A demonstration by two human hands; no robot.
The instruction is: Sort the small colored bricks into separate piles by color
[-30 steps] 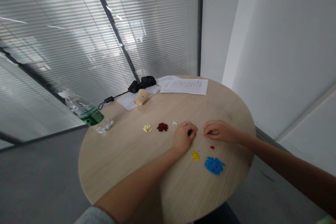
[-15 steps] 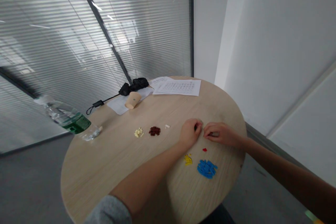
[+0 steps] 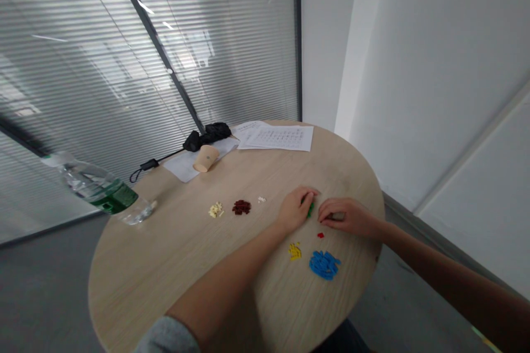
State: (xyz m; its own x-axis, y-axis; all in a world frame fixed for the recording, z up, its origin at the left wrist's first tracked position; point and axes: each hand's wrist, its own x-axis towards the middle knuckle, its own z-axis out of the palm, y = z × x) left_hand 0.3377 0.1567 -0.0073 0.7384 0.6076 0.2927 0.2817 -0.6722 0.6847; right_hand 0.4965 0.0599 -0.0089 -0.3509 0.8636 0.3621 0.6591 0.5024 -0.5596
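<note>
My left hand (image 3: 295,210) rests on the round wooden table, fingers reaching forward and cupped beside several small green pieces (image 3: 310,209), partly hidden by the hand. Just to its right, my right hand (image 3: 343,216) has its fingers curled and the tips brought together; whatever may be between them is too small to make out. Close below the right fingertips lie small red pieces (image 3: 320,235). Nearer to me are a little pile of yellow pieces (image 3: 295,251) and a larger pile of blue pieces (image 3: 324,265).
Left of my hands lie piles of cream pieces (image 3: 216,209), dark red pieces (image 3: 241,207) and white pieces (image 3: 261,199). Farther back are a tipped paper cup (image 3: 206,158), printed sheets (image 3: 276,137) and a black folded umbrella (image 3: 207,135). A plastic bottle (image 3: 111,196) stands at the left edge.
My right hand has shifted slightly down and away from the left hand. Green pieces now show beside my left thumb. The whole view has drifted a little.
</note>
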